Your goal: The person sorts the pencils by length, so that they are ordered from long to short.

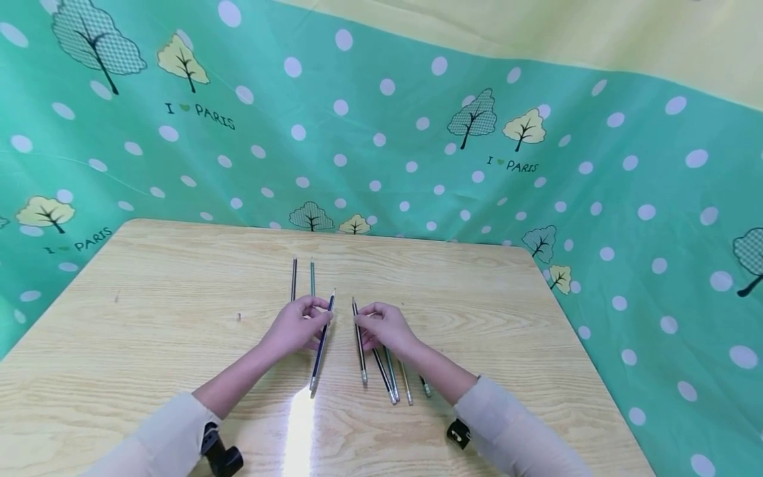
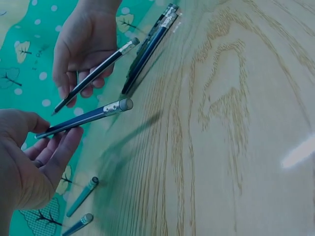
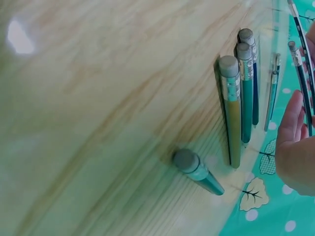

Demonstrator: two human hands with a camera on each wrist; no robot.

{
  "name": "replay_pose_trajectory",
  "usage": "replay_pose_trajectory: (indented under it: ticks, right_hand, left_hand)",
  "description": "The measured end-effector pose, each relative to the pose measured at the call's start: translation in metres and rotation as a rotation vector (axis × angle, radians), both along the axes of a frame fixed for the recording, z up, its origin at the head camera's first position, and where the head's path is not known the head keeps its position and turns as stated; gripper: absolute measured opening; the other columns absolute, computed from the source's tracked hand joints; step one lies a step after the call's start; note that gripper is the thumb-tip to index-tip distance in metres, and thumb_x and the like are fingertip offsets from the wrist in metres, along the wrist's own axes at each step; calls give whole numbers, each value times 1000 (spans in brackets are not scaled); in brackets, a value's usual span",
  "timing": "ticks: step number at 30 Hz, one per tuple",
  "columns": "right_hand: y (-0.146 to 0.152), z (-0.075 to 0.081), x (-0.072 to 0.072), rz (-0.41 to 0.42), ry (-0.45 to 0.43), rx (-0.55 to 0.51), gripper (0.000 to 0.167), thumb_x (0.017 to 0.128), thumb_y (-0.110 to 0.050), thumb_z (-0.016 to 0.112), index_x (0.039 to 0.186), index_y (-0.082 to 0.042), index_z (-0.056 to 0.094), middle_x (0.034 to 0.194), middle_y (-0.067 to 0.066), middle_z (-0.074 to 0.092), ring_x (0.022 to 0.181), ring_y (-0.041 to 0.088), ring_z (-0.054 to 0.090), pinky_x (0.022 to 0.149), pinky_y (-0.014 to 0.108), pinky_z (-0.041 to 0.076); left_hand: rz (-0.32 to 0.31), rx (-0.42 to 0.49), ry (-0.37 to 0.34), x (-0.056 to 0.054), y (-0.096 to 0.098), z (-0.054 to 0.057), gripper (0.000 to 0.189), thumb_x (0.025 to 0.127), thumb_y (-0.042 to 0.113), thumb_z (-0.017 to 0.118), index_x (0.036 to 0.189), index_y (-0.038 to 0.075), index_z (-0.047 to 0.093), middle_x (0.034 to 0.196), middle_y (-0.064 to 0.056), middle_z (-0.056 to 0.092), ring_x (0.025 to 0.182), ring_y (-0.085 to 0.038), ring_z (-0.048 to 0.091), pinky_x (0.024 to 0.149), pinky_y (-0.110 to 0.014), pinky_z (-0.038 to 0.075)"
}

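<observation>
My left hand (image 1: 298,326) pinches a dark blue pencil (image 1: 320,351) between thumb and fingers, its silver-banded eraser end toward me and its tip pointing away. Facing it, my right hand (image 1: 387,329) pinches a dark striped pencil (image 1: 361,358), eraser end also toward me. In the left wrist view both held pencils are raised over the table, with a gap between them. Under and beside the right hand lie a dark pencil (image 1: 383,372), a green pencil (image 3: 246,98) and a yellow pencil (image 3: 231,123). A separate pencil (image 3: 199,173) rests farther right, partly behind the right wrist.
Just beyond the left hand, another dark pencil (image 1: 294,275) and another green pencil (image 1: 312,275) lie side by side on the wooden table (image 1: 149,311). A tiny scrap (image 1: 239,317) is to their left. Green dotted cloth (image 1: 381,159) hangs behind the table.
</observation>
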State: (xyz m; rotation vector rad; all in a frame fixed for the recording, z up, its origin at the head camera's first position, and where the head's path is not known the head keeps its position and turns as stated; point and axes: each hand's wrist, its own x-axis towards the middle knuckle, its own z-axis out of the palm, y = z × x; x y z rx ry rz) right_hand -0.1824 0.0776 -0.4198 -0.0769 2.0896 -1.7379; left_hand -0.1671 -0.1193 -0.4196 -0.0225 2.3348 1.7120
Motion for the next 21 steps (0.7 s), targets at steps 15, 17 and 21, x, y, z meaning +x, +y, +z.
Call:
replay_pose_trajectory:
  ticks: [15, 17, 21]
  right_hand:
    - [-9, 5, -1, -85, 54, -125, 32, 88, -14, 62, 114, 4, 54, 71, 1, 61, 56, 10, 59, 58, 29, 57]
    - [-10, 7, -1, -84, 52, -137, 33, 88, -14, 62, 115, 4, 53, 70, 0, 61, 56, 10, 59, 58, 27, 56]
    - [-11, 9, -1, -88, 49, -149, 32, 89, -13, 62, 114, 4, 53, 69, -1, 60, 55, 10, 58, 55, 24, 55]
  left_hand:
    - [70, 160, 20, -8, 15, 6, 35, 90, 18, 61, 119, 1, 53, 92, -12, 60, 67, -16, 63, 63, -39, 58]
    - [79, 164, 26, -8, 16, 8, 35, 90, 19, 61, 119, 1, 52, 95, -15, 60, 67, -16, 63, 64, -40, 58]
    - [87, 186, 26, -8, 16, 11, 37, 91, 20, 60, 121, 1, 51, 100, -18, 60, 69, -16, 63, 65, -41, 58]
